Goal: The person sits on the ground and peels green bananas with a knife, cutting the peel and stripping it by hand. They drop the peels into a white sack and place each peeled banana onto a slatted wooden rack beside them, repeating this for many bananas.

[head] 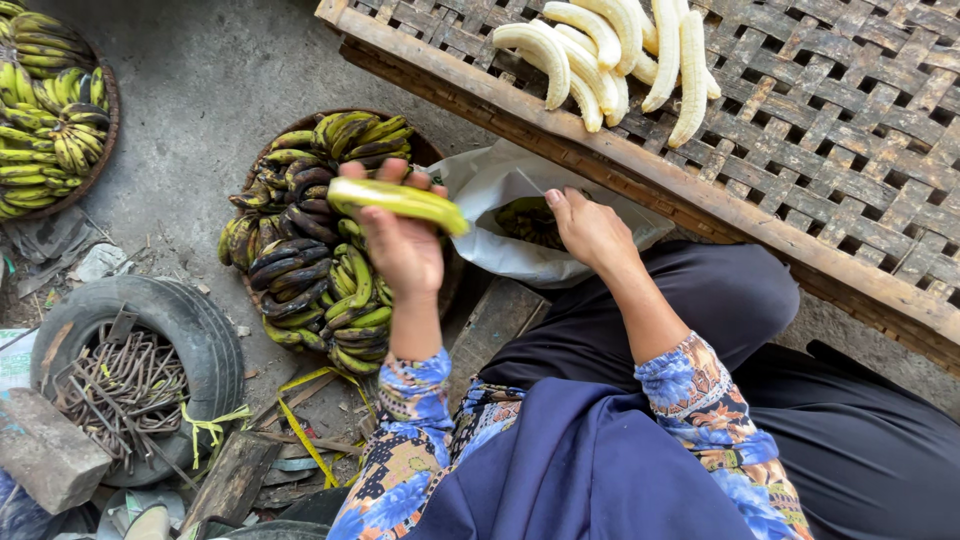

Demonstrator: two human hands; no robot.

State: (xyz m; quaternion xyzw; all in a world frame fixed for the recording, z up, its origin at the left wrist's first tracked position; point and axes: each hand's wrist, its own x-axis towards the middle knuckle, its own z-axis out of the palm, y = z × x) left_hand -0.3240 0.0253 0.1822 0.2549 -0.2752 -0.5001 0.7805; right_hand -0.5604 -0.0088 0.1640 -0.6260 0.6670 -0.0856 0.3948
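Observation:
My left hand [402, 245] is raised over a round basket and grips a yellow-green unpeeled banana [398, 202] held crosswise. Under it the basket of bananas [305, 245] holds several green, yellow and blackened bunches. My right hand [590, 232] reaches down to the mouth of a white plastic bag [500, 190] with dark peels inside; its fingertips touch the bag's edge and I see nothing held in it. Several peeled pale bananas [610, 55] lie on a woven bamboo rack [830, 150] beyond the bag.
A second basket of green-yellow bananas [50, 110] sits at the far left. An old tyre [150, 375] filled with dark stalks lies at lower left beside a stone block [45, 450], wood scraps and yellow straps. My dark-trousered knees fill the lower right.

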